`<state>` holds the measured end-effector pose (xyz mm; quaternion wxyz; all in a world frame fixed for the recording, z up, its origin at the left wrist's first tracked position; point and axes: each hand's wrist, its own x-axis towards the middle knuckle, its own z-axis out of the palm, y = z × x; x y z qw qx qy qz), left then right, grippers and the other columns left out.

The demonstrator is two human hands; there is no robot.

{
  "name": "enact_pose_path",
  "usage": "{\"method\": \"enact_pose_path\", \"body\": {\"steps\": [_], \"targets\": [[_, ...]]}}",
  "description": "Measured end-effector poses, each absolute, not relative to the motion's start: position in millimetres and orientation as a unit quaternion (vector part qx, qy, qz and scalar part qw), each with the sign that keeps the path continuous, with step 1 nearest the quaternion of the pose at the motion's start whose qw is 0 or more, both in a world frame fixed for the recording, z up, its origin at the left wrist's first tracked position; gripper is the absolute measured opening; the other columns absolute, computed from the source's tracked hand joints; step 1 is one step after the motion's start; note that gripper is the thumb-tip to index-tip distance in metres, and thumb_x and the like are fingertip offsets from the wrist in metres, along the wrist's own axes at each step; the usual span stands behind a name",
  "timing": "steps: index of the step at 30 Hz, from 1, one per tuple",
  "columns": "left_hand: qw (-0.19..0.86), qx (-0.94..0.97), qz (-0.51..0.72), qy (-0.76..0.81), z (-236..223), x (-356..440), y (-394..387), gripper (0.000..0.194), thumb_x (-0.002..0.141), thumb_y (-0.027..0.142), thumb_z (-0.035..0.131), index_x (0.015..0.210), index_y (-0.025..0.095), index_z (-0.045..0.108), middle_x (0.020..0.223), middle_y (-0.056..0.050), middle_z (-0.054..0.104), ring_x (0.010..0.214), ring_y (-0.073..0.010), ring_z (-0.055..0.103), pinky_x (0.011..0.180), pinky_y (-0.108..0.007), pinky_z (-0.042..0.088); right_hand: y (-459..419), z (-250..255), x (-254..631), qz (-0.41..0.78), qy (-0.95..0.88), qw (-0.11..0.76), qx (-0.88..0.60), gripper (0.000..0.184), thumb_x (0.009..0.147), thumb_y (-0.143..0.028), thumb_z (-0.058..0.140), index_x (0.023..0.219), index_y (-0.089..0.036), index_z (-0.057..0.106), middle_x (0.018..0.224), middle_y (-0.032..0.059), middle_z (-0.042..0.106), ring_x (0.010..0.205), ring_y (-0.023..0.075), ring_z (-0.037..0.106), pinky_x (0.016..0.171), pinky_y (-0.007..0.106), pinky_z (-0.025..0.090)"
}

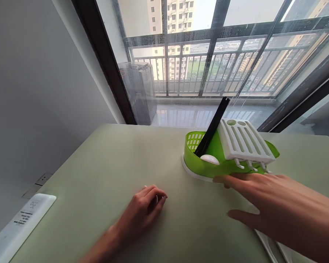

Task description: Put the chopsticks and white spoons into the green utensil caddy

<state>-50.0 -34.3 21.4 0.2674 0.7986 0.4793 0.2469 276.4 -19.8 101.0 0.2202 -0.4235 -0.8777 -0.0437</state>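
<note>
My left hand (146,208) rests on the table with its fingers curled in and the thumb tip against the index finger; nothing shows in it. Stretched out over the right side, my right hand (263,199) has its thumb apart and its fingers extended, beside the front of a green basket (197,162) with a white base. Whether the fingertips touch the basket, I cannot tell. Inside the basket lean black chopsticks (212,128), and a white rounded object (210,159) lies near them. A white slotted rack with hooks (244,140) sits tilted on the basket's right part.
White long-handled pieces (267,246) lie partly hidden under my right wrist. A white power strip or similar long device (23,223) is at the table's left edge. The pale green table (131,157) reaches toward a glass door, with a balcony railing (192,73) beyond.
</note>
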Motion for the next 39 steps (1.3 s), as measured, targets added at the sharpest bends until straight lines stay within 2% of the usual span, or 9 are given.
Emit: {"method": "enact_pose_path", "body": {"steps": [3,6,12,15,18,25,30,35,39], "targets": [[0.267,0.799,0.247,0.480,23.0,-49.2,-34.4,0.016,0.102,0.026,0.050,0.099,0.021,0.065,0.088,-0.003,0.068,0.082,-0.0153,0.062,0.079,-0.029,0.047,-13.6,96.8,287.5,-0.037,-0.910,0.137,-0.390,0.049,0.085,-0.050,0.067,0.128,-0.027,0.062,0.089,0.0005,0.075,0.063,0.0185,0.067,0.054,0.031,0.046],[0.268,0.802,0.243,0.476,23.1,-49.4,-34.8,0.015,0.102,0.025,0.050,0.099,0.021,0.065,0.090,-0.003,0.069,0.084,-0.0154,0.062,0.081,-0.029,0.047,-14.9,93.4,291.3,-0.039,-0.906,0.111,-0.407,0.064,0.082,-0.049,0.072,0.140,-0.030,0.054,0.113,0.0024,0.074,0.089,0.0232,0.072,0.072,0.034,0.055],[0.253,0.811,0.239,0.471,20.1,-50.0,-36.1,0.015,0.102,0.024,0.050,0.100,0.021,0.064,0.088,-0.003,0.069,0.081,-0.0154,0.062,0.080,-0.031,0.046,-28.6,68.5,305.2,-0.077,-0.888,0.119,-0.437,0.068,0.090,-0.058,0.061,0.150,-0.029,0.046,0.138,0.0082,0.065,0.108,0.0300,0.071,0.081,0.041,0.060],[0.238,0.819,0.241,0.464,18.9,-49.2,-36.6,0.014,0.101,0.022,0.051,0.100,0.020,0.064,0.090,-0.003,0.070,0.082,-0.0157,0.063,0.081,-0.031,0.047,-45.2,42.9,325.8,-0.079,-0.864,0.105,-0.486,0.074,0.092,-0.060,0.056,0.157,-0.029,0.036,0.147,0.0098,0.057,0.119,0.0326,0.066,0.088,0.046,0.059],[0.227,0.821,0.245,0.462,18.4,-48.2,-36.7,0.013,0.101,0.021,0.051,0.099,0.021,0.064,0.091,-0.004,0.071,0.084,-0.0165,0.064,0.081,-0.031,0.047,-66.5,16.7,340.8,-0.065,-0.845,0.098,-0.521,0.077,0.091,-0.062,0.054,0.159,-0.035,0.031,0.154,0.0077,0.049,0.124,0.0353,0.063,0.088,0.048,0.060],[0.213,0.826,0.248,0.459,17.4,-47.8,-36.2,0.014,0.100,0.021,0.051,0.099,0.021,0.065,0.089,-0.003,0.071,0.080,-0.0160,0.064,0.079,-0.031,0.048,-107.5,-35.6,337.3,-0.111,-0.812,0.141,-0.555,0.081,0.091,-0.061,0.049,0.162,-0.038,0.019,0.156,0.0143,0.045,0.134,0.0459,0.051,0.079,0.061,0.061],[0.208,0.830,0.252,0.453,17.7,-47.4,-36.3,0.014,0.100,0.020,0.052,0.099,0.021,0.066,0.092,-0.004,0.073,0.085,-0.0167,0.066,0.083,-0.032,0.049,-122.7,-52.0,330.6,-0.064,-0.800,0.125,-0.584,0.070,0.094,-0.049,0.048,0.160,-0.040,0.026,0.165,0.0106,0.030,0.144,0.0463,0.037,0.085,0.064,0.059],[0.206,0.830,0.249,0.455,17.8,-46.8,-36.8,0.013,0.099,0.019,0.053,0.098,0.021,0.065,0.092,-0.003,0.073,0.085,-0.0166,0.066,0.082,-0.032,0.048,-127.7,-41.6,297.7,0.022,-0.783,0.192,-0.591,0.062,0.098,-0.029,0.041,0.158,-0.039,0.030,0.165,0.0095,0.029,0.149,0.0437,0.028,0.097,0.067,0.053],[0.198,0.832,0.248,0.456,17.9,-46.8,-36.9,0.014,0.099,0.019,0.052,0.099,0.021,0.066,0.092,-0.003,0.073,0.085,-0.0168,0.066,0.082,-0.032,0.048,-124.0,-37.3,255.5,0.058,-0.793,0.302,-0.526,0.058,0.097,-0.016,0.050,0.151,-0.036,0.042,0.156,0.0116,0.042,0.145,0.0336,0.041,0.104,0.048,0.054]]}}
